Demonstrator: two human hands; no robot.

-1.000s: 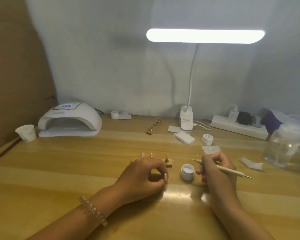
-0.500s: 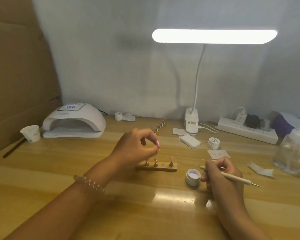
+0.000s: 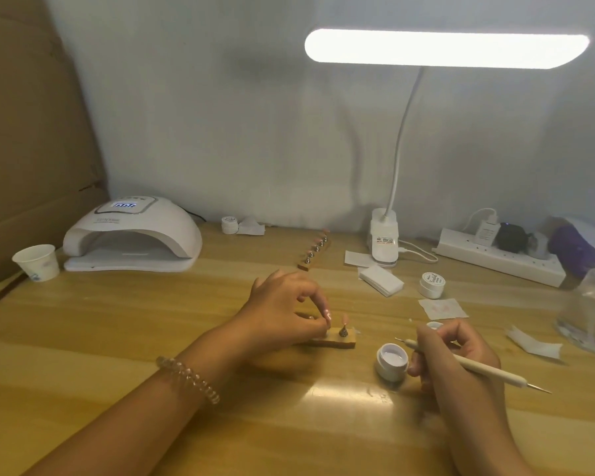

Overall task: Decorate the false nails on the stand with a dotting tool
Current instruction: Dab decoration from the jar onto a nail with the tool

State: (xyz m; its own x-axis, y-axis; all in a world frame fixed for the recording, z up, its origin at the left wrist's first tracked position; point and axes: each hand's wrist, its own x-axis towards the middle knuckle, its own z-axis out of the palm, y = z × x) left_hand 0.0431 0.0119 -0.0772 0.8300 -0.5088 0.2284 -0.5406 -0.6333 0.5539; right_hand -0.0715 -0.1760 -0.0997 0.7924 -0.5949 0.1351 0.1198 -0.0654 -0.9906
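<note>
My two hands work at a small wooden stand [image 3: 340,342] on a wooden table [image 3: 117,338].
My left hand [image 3: 285,312] curls over the stand's left part, thumb and forefinger pinched together; whether they grip anything I cannot tell. One pink false nail [image 3: 344,318] stands upright just right of them. My right hand [image 3: 455,355] grips the dotting tool [image 3: 485,370] like a pen, just beside an open white pot [image 3: 392,361].
</note>
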